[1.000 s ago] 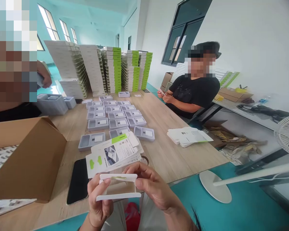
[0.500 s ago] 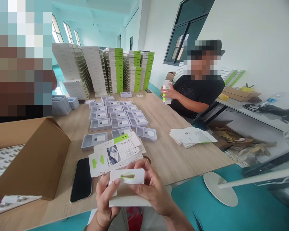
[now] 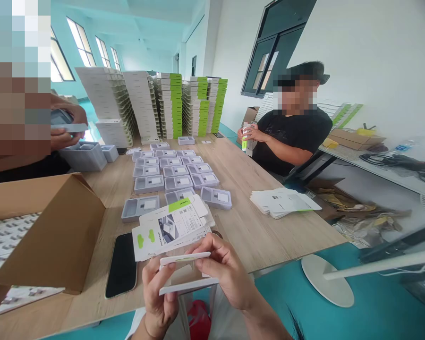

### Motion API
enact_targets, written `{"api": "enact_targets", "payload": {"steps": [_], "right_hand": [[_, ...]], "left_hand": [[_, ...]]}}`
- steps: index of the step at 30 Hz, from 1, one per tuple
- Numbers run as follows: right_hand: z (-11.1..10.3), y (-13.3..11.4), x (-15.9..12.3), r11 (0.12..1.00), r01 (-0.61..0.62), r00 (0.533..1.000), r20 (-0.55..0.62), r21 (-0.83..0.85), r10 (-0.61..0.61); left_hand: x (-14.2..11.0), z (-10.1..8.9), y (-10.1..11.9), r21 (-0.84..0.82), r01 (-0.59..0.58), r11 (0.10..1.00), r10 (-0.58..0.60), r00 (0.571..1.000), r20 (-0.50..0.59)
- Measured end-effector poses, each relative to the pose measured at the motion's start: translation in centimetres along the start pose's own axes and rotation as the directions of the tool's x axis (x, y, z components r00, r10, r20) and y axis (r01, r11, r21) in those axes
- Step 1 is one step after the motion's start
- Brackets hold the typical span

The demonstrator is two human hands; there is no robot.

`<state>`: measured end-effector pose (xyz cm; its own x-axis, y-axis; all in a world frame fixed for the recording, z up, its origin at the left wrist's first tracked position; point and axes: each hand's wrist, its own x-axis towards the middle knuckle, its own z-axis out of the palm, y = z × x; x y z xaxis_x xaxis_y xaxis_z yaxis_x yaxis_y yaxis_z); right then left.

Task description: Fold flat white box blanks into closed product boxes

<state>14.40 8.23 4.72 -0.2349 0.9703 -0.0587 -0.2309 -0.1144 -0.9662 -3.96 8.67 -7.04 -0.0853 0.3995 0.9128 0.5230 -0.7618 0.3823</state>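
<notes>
Between my two hands is a small white cardboard box (image 3: 188, 286), its end open toward me and a hang-hole flap along the top. My left hand (image 3: 159, 290) grips its left side, thumb on the flap. Wrapped round the right side, my right hand (image 3: 225, 269) has its thumb at the opening. Just beyond lie flattened printed cartons (image 3: 170, 229) with green hang-hole tabs. A black phone (image 3: 121, 266) rests left of my left hand. Behind the cartons, grey plastic trays (image 3: 177, 170) stand in rows, many holding a small white piece.
A large brown carton (image 3: 53, 236) of small white pieces stands at left. Tall stacks of boxes (image 3: 170, 106) line the table's far end. Flat white cartons (image 3: 285, 202) lie at right. One co-worker (image 3: 286, 132) handles a box; another's hands (image 3: 69, 125) hold a grey tray.
The box in my hands has tilted, so its flap appears edge-on and its opening shows more. The left co-worker's hands with a tray have come into view.
</notes>
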Motion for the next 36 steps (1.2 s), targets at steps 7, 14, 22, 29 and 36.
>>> {"api": "enact_targets", "payload": {"steps": [7, 14, 22, 29, 36], "right_hand": [[0.1, 2.7, -0.8, 0.960, 0.220, 0.975, -0.005, 0.173, -0.223], [2.1, 3.6, -1.7, 0.949, 0.316, 0.920, -0.243, -0.005, -0.308], [2.3, 4.0, -0.7, 0.956, 0.266, 0.895, -0.400, 0.122, -0.198], [3.1, 3.8, -0.4, 0.935, 0.303, 0.876, -0.440, 0.185, -0.197], [3.4, 4.4, -0.2, 0.911, 0.386, 0.860, -0.414, 0.146, -0.298]], "left_hand": [[0.1, 0.5, -0.1, 0.029, 0.066, 0.997, -0.065, 0.997, -0.036], [0.7, 0.9, 0.5, -0.004, 0.045, 0.999, -0.045, 0.998, -0.046], [1.8, 1.9, 2.4, -0.156, 0.106, 0.982, -0.109, 0.994, -0.010], [1.6, 1.4, 2.1, -0.190, 0.130, 0.973, -0.136, 0.991, -0.019], [2.2, 1.7, 1.8, -0.224, 0.174, 0.959, -0.193, 0.979, -0.068]]}}
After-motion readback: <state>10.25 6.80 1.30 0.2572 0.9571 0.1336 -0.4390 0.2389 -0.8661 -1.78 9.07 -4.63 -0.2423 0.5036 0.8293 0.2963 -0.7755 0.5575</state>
